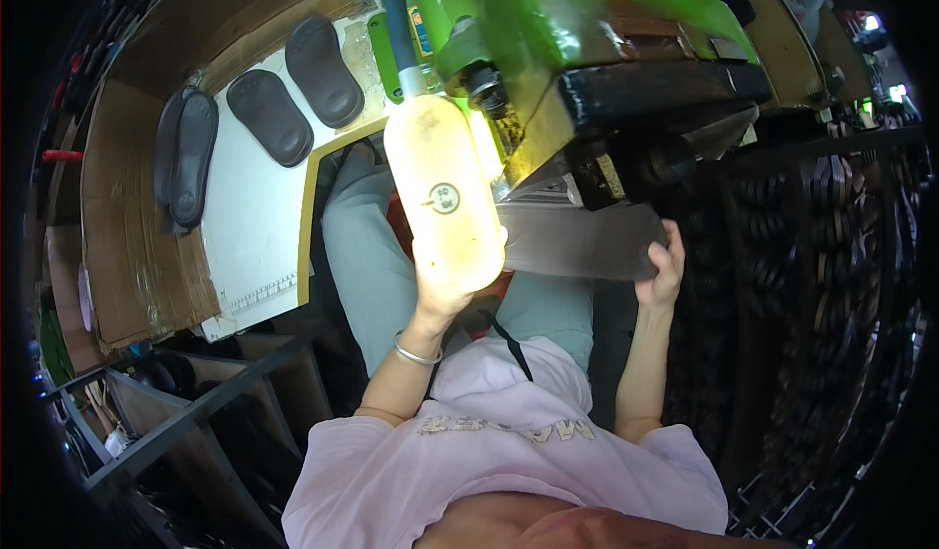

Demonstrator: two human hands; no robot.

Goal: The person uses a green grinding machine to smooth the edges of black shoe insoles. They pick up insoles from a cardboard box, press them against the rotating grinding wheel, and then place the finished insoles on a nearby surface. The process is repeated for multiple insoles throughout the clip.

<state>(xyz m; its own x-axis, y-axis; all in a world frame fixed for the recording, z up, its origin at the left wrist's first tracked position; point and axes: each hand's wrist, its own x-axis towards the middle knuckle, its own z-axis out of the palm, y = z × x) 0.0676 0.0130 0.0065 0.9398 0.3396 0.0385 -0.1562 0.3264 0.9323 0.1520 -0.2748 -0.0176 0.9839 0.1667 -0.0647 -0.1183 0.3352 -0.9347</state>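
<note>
A dark grey-brown shoe sole (582, 243) lies level under the head of a green machine (548, 21), slightly blurred. My right hand (663, 267) is closed around its right end, fingers bent over the edge. A pale, lit lamp (445, 197) blocks the sole's left end and most of my left hand (445, 295). Only the lower part of that hand and a fingertip by the sole's edge show; it appears closed on the sole's left end. A silver bangle (419, 349) circles my left wrist.
On the white worktop (235, 255) at left lie several dark soles, including a single sole (271, 116) and another sole (325, 71). Cardboard walls (122, 197) edge it. Dark racks (782, 285) stand at right, a metal-framed rack (196, 417) at lower left.
</note>
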